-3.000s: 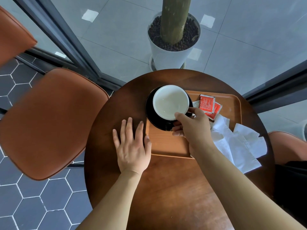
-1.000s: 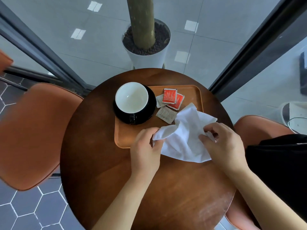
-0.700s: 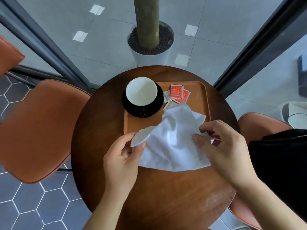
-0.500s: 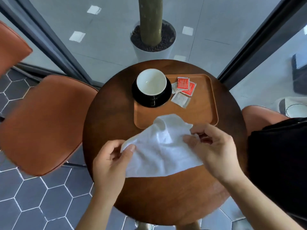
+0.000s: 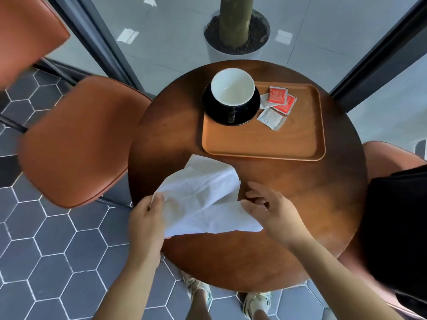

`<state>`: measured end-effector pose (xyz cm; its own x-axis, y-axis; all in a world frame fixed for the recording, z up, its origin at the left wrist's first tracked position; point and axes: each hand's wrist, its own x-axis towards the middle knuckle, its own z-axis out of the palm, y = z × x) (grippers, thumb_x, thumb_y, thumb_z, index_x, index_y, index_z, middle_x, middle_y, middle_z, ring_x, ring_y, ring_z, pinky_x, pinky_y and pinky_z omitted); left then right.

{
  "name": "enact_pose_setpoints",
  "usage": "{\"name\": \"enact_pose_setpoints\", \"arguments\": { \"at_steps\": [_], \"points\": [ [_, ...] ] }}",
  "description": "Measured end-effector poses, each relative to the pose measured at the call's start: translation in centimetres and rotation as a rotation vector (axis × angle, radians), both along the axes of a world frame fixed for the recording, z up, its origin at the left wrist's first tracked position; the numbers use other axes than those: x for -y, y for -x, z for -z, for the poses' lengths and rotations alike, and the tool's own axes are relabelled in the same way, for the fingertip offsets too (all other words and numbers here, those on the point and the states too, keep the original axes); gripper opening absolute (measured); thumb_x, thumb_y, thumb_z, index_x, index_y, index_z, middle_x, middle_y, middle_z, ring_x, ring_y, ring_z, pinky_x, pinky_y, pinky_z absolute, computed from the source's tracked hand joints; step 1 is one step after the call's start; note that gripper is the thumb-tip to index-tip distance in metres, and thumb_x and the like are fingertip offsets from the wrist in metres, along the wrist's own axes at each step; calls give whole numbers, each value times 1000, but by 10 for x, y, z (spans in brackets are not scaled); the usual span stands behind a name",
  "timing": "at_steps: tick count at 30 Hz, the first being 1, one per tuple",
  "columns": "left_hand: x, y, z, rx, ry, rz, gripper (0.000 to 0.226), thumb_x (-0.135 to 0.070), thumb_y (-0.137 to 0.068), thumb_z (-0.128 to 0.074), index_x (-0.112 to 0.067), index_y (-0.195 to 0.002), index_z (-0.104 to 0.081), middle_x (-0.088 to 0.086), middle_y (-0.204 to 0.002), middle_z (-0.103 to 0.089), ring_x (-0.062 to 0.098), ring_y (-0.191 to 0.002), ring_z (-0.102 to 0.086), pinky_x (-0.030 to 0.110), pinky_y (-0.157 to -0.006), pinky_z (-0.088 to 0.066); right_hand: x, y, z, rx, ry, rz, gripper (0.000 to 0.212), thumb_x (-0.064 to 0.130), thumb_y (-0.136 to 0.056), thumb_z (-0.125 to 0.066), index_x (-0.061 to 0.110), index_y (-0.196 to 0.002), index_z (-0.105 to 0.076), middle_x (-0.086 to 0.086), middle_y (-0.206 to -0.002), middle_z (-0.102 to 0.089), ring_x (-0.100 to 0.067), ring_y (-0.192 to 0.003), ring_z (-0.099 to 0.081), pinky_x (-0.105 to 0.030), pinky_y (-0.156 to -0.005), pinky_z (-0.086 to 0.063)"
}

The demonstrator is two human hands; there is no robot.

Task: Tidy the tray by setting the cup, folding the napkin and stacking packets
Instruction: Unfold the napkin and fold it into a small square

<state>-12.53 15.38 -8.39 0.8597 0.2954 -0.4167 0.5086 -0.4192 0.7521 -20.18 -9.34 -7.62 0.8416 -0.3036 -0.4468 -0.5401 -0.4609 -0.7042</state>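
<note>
A crumpled white napkin is spread over the near left part of the round wooden table. My left hand pinches its left corner. My right hand touches its right edge with fingers partly spread; a firm grip cannot be made out. On the orange tray stands a white cup on a black saucer at the tray's far left corner. Red packets and pale packets lie loosely overlapped just right of the saucer.
An orange-brown chair stands left of the table, another orange seat at the right. A potted trunk in a white planter sits beyond the glass. A black item is at the right edge. My feet show below the table.
The napkin has come off the tray toward me and to the left, held by both hands. The cup has been on its saucer, untouched, since 1 s ago. The view has tilted down.
</note>
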Motion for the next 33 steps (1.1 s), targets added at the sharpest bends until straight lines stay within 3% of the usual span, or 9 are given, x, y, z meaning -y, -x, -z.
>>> {"name": "enact_pose_setpoints", "arguments": {
  "at_steps": [2,5,8,11,14,17,22,27,33],
  "points": [
    [5,3,-1,4,27,-36,23,-38,-96,-55,-38,-79,-70,-25,-68,-65,1,-69,-59,47,-71,-58,-6,-2,2,-26,91,-81,45,43,-82,-71,34,-126,-63,20,-99,-69,-10,-101,-61,-27,-80,-48],
    [14,5,-10,54,104,-140,23,-37,-93,-62,-32,-73,-73,-16,-64,-66,16,-72,-59,37,-70,-54,-4,-3,-8,-10,119,-88,12,28,-84,-70,32,-95,-74,15,-86,-72,-10,-83,-66,-27,-69,-50],
    [13,9,-27,250,236,-426,19,-36,-85,-69,-25,-70,-74,-1,-72,-70,19,-71,-64,36,-69,-56,11,8,-36,265,-34,149,8,22,-84,-73,30,-83,-73,14,-76,-71,-5,-72,-64,-15,-60,-45],
    [14,23,-35,347,100,-400,20,-46,-79,-65,-31,-66,-68,6,-74,-70,24,-74,-69,41,-70,-55,27,24,-63,483,100,91,4,23,-85,-69,25,-87,-68,11,-82,-69,-9,-77,-64,-9,-60,-43],
    [21,43,-25,190,87,-288,11,-44,-69,-67,-34,-73,-63,1,-81,-66,28,-83,-67,47,-79,-54,46,40,-55,276,361,56,14,11,-78,-68,23,-73,-61,3,-74,-61,-17,-69,-57,-33,-59,-47],
    [15,41,-9,119,28,-163,27,-31,-78,-69,-38,-103,-62,-1,-120,-61,15,-106,-60,42,-95,-49,63,50,-42,22,470,75,25,2,-72,-70,26,-73,-64,6,-77,-63,-23,-70,-59,-36,-65,-47],
    [5,-13,4,91,-69,-70,66,-46,-92,-59,-23,-150,-37,4,-154,-42,20,-134,-49,36,-104,-37,71,36,-32,-43,335,133,21,51,-79,-68,36,-94,-63,19,-92,-67,1,-78,-61,-24,-60,-44],
    [11,-45,0,129,-149,207,73,-61,-85,-60,-27,-147,-41,-11,-120,-63,13,-114,-55,35,-96,-43,48,-12,-20,46,259,10,74,78,-79,-45,23,-127,-59,5,-115,-66,-19,-104,-62,-40,-83,-53],
    [6,-50,8,195,-350,350,17,-23,-88,-65,-18,-101,-75,3,-88,-70,23,-84,-64,39,-72,-52,35,-59,-1,-1,203,20,23,39,-89,-66,17,-94,-66,6,-82,-66,-23,-87,-65,-34,-68,-47]
  ]
}}
